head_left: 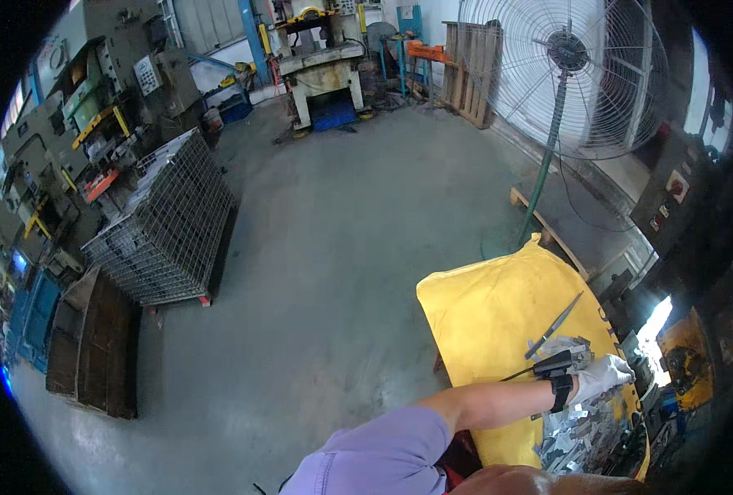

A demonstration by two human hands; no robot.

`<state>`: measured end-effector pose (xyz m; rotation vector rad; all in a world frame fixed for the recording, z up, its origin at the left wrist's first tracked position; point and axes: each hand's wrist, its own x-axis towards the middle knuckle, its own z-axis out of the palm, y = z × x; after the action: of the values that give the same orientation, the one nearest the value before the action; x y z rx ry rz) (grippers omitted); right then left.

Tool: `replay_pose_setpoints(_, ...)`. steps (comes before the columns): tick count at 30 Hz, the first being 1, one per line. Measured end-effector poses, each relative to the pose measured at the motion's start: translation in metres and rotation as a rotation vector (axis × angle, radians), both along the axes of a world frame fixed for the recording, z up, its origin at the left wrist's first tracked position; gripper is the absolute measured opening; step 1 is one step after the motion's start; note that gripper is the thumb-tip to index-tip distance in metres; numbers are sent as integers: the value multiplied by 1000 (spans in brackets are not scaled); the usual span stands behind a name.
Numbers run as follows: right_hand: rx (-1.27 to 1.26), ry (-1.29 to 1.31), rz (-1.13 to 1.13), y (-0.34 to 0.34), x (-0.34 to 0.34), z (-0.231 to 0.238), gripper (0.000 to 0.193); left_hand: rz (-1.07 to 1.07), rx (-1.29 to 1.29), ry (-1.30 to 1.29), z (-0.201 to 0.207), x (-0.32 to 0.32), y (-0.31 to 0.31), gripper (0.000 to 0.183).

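Note:
My left hand (pixel 602 378), in a white glove with a black strap at the wrist, reaches right across a yellow sheet (pixel 490 309) to the edge of a machine (pixel 684 363). Its fingers look bunched together; what they hold, if anything, is too small to make out. A black device with a cable (pixel 553 364) sits beside the wrist. Below the glove lies a heap of flat grey metal pieces (pixel 577 437), with a few more above the wrist. A slim, pointed grey tool (pixel 556 324) rests on the sheet. My right forearm (pixel 532 480) shows at the lower edge; its hand cannot be seen.
Beyond the sheet stands a big fan (pixel 566 51) on a green pole. A control box with a red switch (pixel 672 194) is at right. To the left are a wire cage (pixel 172 231), a brown bin (pixel 94 346) and several presses. Another press (pixel 325 70) stands far back.

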<state>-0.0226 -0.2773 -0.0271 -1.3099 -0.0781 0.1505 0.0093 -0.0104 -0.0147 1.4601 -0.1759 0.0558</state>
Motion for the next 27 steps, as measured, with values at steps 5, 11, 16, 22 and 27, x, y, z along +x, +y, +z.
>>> replay_pose_setpoints(5,6,-14,-8,-12,9,-7,53,-67,135,69,3,3,3,31)
replay_pose_setpoints(11,12,-1,-20,-22,8,-20,55,-65,81,4,4,-9,0,23)
replay_pose_setpoints(16,47,-53,-20,-38,1,-32,57,-179,59,272,21,-25,-1,26)
replay_pose_setpoints(22,235,-40,59,72,-58,63,43,-46,843,-654,27,-30,41,38)
replay_pose_setpoints(27,-15,45,126,61,-22,66,36,-158,-26,126,7,-2,22,22)
